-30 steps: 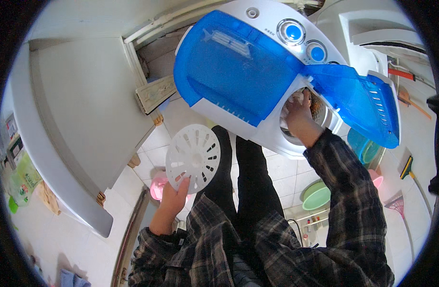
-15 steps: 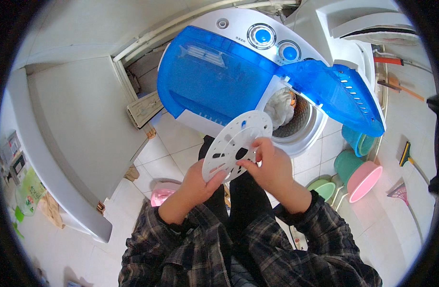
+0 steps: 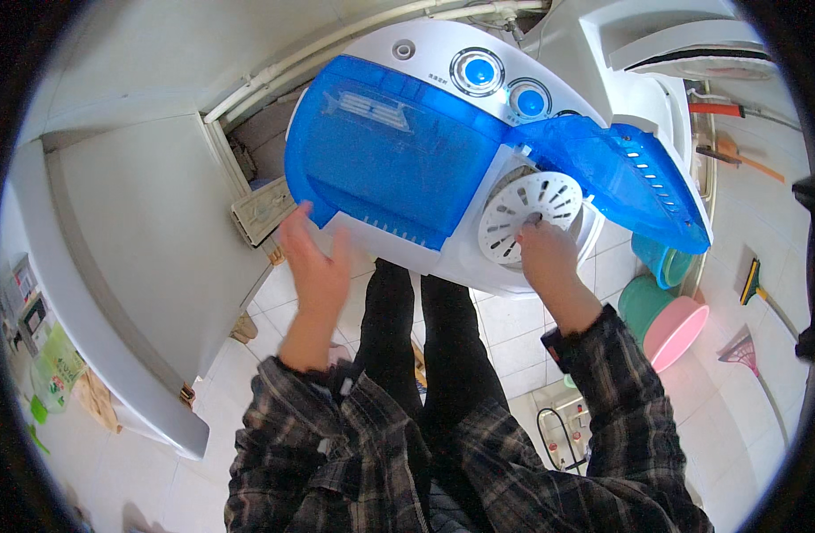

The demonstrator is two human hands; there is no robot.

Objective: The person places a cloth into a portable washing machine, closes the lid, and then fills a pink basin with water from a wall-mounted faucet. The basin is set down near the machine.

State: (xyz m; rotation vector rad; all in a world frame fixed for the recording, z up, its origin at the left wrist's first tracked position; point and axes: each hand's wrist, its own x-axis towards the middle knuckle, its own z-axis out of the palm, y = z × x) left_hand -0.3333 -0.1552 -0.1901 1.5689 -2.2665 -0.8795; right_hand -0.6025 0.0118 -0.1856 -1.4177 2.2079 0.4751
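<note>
My right hand grips a round white slotted plastic disc near its centre hole. The disc lies tilted over the mouth of the spin tub on the right side of a small twin-tub washing machine, covering most of what is inside. My left hand is empty, fingers spread, just off the front left corner of the machine. Beside the spin tub, the blue see-through wash lid is closed. A second blue lid, over the spin side, stands raised to the right.
Two blue-centred knobs sit on the machine's white back panel. To the right are a pink basin, a green bucket and a blue bucket. A white counter edge runs along the left. A metal rack stands near my right sleeve.
The disc went from both hands in front of the machine to the spin tub's mouth, held by my right hand. My left hand let go and moved left and up.
</note>
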